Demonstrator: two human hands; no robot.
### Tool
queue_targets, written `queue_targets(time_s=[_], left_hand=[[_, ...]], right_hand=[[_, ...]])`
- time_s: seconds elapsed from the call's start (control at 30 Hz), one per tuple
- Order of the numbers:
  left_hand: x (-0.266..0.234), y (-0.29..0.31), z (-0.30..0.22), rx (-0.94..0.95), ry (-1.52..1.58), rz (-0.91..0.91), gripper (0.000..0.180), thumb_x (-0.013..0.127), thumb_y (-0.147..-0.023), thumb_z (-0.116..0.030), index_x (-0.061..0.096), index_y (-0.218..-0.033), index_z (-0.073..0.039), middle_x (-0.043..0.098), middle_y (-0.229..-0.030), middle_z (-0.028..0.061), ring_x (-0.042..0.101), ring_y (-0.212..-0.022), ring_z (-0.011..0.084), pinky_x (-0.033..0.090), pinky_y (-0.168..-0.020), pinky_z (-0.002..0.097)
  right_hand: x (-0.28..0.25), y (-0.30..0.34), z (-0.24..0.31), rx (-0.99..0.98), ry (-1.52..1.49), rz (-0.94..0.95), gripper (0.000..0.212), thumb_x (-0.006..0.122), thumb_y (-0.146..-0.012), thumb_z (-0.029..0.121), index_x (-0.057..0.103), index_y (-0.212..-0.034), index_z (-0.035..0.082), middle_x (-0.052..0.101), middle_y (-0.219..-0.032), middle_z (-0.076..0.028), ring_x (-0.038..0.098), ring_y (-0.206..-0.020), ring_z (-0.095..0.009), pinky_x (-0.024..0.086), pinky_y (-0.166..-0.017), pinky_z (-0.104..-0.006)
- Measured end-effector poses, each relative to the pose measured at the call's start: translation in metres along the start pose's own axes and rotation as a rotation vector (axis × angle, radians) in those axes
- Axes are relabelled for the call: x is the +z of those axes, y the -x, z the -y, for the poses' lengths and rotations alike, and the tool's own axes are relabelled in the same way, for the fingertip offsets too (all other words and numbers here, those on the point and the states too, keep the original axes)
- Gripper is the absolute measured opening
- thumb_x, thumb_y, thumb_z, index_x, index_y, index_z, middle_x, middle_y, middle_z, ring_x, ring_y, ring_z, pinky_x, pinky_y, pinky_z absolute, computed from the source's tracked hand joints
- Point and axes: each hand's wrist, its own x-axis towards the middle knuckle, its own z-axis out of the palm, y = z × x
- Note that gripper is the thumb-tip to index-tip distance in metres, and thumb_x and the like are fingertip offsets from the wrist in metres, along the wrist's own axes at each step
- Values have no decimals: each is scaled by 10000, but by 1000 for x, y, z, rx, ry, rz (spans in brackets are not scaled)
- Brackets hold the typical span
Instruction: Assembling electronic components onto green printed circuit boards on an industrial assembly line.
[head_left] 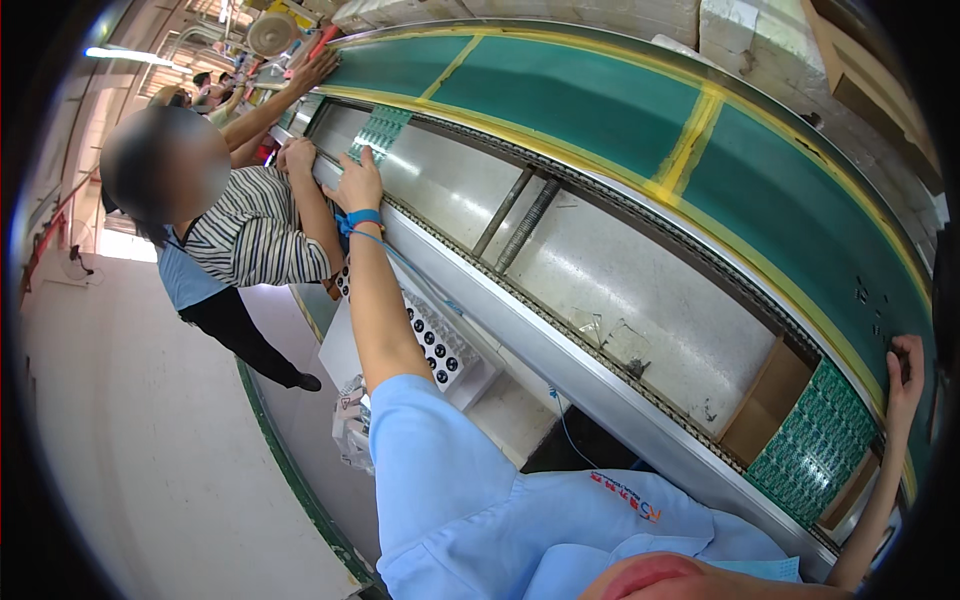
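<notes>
My left hand [358,186] reaches far forward over the conveyor's near rail, fingers stretched apart and nothing seen in them. Its fingertips are at the near edge of a green circuit board panel [382,132] that spans the rails. A blue wrist strap [360,218] with a cord circles that wrist. At the far right, my right hand [906,372] rests over the green work surface [800,190] with its fingers curled in. Whatever they hold, if anything, is hidden. Small black parts [862,295] lie close to it. A larger green circuit board panel [815,445] sits on the rails beside my right forearm.
A chain conveyor rail [600,350] runs diagonally between me and the green surface. Across its gap lie a rod and a spring-like shaft [527,225]. A co-worker in a striped top [255,225] works at the left. Below stands a white tray of round black parts [430,345].
</notes>
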Motion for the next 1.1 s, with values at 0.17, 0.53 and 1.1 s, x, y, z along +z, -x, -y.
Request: queue_targets(time_s=[0.17,0.53,1.1], left_hand=[[-28,49,-17,100,45,-37,637,315,-961,-530,430,-1323,-19,681,-902,236,647,-941,375,184,-1067,578],[-79,167,-47,422,225,-66,530,414,-961,-434,502,-1263,-7,686,-1002,152,651,-946,309,198,-1063,577],[-216,373,-132,1190,644,253,667,610,-852,-376,409,-1344,28,574,-1241,154,513,-1207,251,119,-1119,508]], right_hand=[[13,-6,19,28,110,-189,182,587,-872,26,537,-1047,26,497,-1012,-14,418,-731,-93,345,-646,-208],[16,-9,43,-28,135,-157,88,577,-871,41,503,-918,30,471,-809,-56,469,-691,-148,388,-641,-260],[14,-11,46,-42,87,-84,83,593,-862,56,581,-932,13,563,-867,-72,553,-764,-164,443,-720,-260]])
